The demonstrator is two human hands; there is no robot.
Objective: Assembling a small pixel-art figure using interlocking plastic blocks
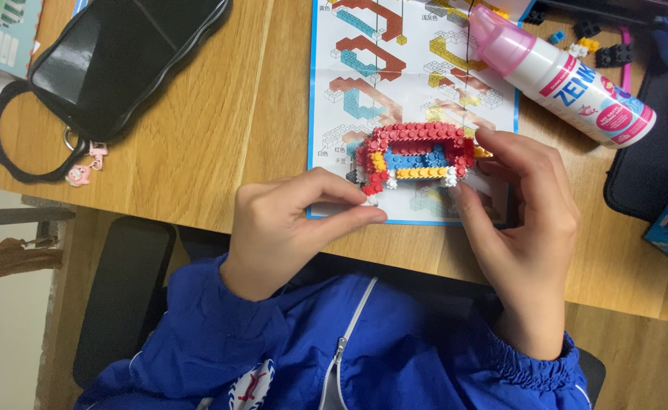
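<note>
The small-brick model, a light, rigid but easily separated red, blue and yellow assembly, rests on the instruction sheet at the wooden table edge, pinched at its left end by the left hand and at its right end by the right hand.

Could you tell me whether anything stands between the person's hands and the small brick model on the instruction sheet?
Nothing visible does. The left hand pinches the brick model at its lower left corner, and the right hand grips its right end. The white bottle lies apart, beyond it.
</note>
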